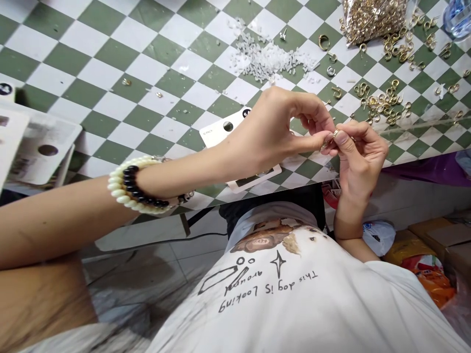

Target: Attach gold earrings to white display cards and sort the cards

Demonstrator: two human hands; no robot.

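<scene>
My left hand [290, 122], with black and cream bead bracelets on its wrist, pinches with thumb and forefinger at a small gold earring [335, 133]. My right hand [358, 154] meets it fingertip to fingertip, thumb and fingers closed on the same small piece. Most of the earring is covered by the fingers. Beneath my left forearm lies a white earring card [215, 133] with a round hole, partly hidden by the arm. Just beyond my right hand is a loose pile of gold earrings [386, 105].
A heap of clear plastic earring backs [268, 59] lies on the checkered table [121, 37]. A bag of gold pieces [373, 19] stands at the far right, near more scattered earrings [399, 44] and a blue clear object [458, 19]. White cards [44, 142] are stacked at the left.
</scene>
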